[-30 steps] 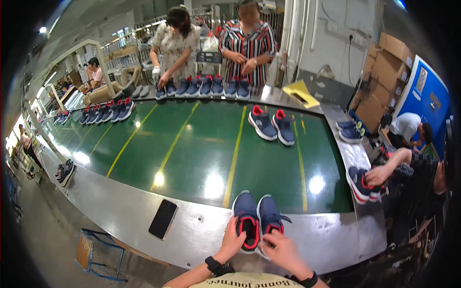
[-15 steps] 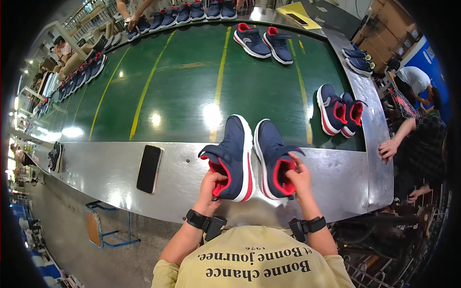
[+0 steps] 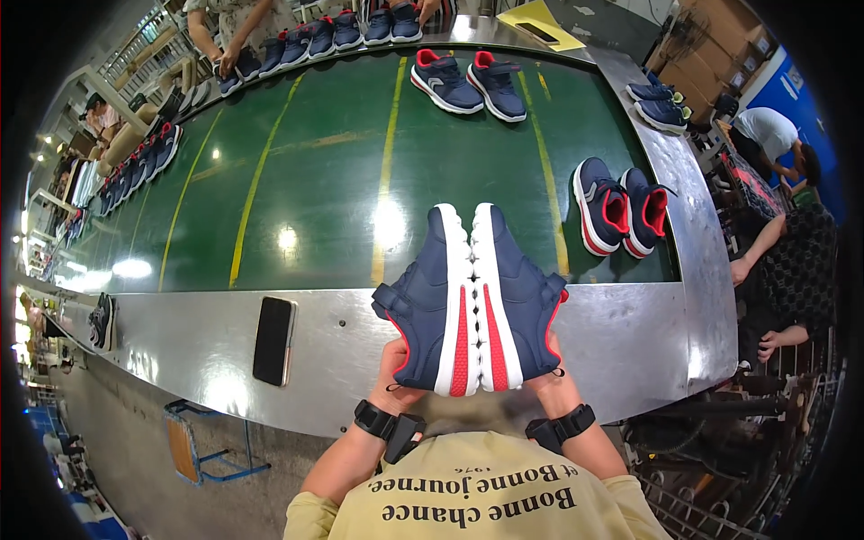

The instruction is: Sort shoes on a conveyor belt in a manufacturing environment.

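Note:
My left hand is closed on the heel end of a navy sneaker with a red lining and a white and red sole. Its mate, another navy sneaker, is gripped at the heel by my right hand. I hold the two shoes sole against sole, toes pointing away from me, over the metal edge of the table. Most of my fingers are hidden behind or inside the shoes. Black bands circle both wrists.
A phone lies on the metal ledge to the left. Pairs of similar sneakers stand on the green belt, such as the pair at right. More sneakers line the far edge, near co-workers' hands. A stool stands below.
Both hands have turned the sneakers onto their sides and brought them together, so the soles now meet. My fingers have gone from the visible openings to behind the heels.

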`<action>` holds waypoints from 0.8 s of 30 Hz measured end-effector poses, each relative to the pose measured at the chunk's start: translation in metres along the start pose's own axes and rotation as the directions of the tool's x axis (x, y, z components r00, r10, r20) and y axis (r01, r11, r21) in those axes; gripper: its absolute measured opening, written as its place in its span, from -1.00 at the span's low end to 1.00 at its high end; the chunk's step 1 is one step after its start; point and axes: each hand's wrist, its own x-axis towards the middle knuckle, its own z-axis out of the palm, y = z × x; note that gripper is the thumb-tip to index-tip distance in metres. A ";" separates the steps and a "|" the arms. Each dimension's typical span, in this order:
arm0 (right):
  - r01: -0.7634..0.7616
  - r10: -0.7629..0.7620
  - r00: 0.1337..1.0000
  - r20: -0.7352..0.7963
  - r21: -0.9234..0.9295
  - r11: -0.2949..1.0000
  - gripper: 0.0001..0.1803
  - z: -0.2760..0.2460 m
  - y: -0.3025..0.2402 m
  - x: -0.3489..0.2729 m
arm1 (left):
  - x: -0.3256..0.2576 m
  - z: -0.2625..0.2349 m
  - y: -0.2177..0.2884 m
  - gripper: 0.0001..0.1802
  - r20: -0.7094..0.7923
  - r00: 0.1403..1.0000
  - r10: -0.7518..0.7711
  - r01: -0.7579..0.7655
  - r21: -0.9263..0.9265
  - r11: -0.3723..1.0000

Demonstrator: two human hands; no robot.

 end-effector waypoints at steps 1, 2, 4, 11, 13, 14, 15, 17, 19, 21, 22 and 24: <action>0.049 -0.052 0.998 -0.022 -0.133 0.990 -0.61 0.002 -0.001 -0.004 | -0.001 -0.001 -0.001 -0.70 -0.002 1.000 -0.002 0.002 0.001 1.000; 0.099 -0.111 0.993 -0.030 -0.263 0.960 -0.61 0.004 -0.002 -0.004 | 0.001 0.000 0.002 -0.70 -0.001 1.000 -0.024 0.024 -0.029 0.999; 0.099 -0.109 0.994 -0.028 -0.231 0.968 -0.61 -0.006 -0.011 0.000 | 0.000 0.002 0.010 -0.69 0.006 0.999 -0.042 0.042 -0.052 0.998; 0.228 -0.352 0.936 0.020 -0.795 0.562 -0.46 0.016 -0.031 -0.017 | -0.002 0.031 0.019 -0.38 -0.107 0.925 0.365 -0.144 0.789 0.597; 0.425 -0.511 0.838 0.190 -0.815 0.394 -0.41 -0.009 -0.005 -0.003 | 0.008 0.003 -0.011 -0.32 0.042 0.876 0.480 -0.253 0.888 0.385; 0.232 -0.475 0.872 0.116 -0.954 0.193 -0.40 -0.015 -0.005 -0.009 | 0.004 0.003 -0.008 -0.34 0.058 0.907 0.417 -0.252 0.869 0.426; 0.274 -0.441 0.888 0.131 -0.921 0.278 -0.39 -0.028 -0.003 -0.009 | 0.006 0.006 -0.007 -0.34 0.083 0.920 0.383 -0.297 0.785 0.544; 0.335 -0.507 0.843 0.178 -0.912 0.236 -0.47 -0.002 -0.011 -0.025 | 0.010 -0.010 0.001 -0.34 0.168 0.889 0.426 -0.324 0.888 0.326; 0.062 -0.528 0.849 -0.040 -0.983 0.174 -0.65 0.017 -0.015 -0.047 | -0.008 0.016 0.024 -0.26 0.341 0.794 0.502 -0.376 0.926 -0.033; 0.138 -0.442 0.883 0.154 -0.988 -0.069 -0.64 0.048 -0.022 -0.070 | -0.003 0.027 0.041 -0.32 0.528 0.731 0.431 -0.511 0.843 -0.167; 0.199 -0.305 0.908 0.288 -0.936 -0.292 -0.60 0.059 -0.024 -0.073 | 0.002 0.027 0.042 -0.35 0.585 0.715 0.382 -0.572 0.804 -0.160; 0.353 -0.156 0.888 0.433 -0.858 -0.372 -0.57 0.086 -0.016 -0.074 | 0.000 0.033 0.036 -0.46 0.627 0.622 0.468 -0.606 0.765 -0.219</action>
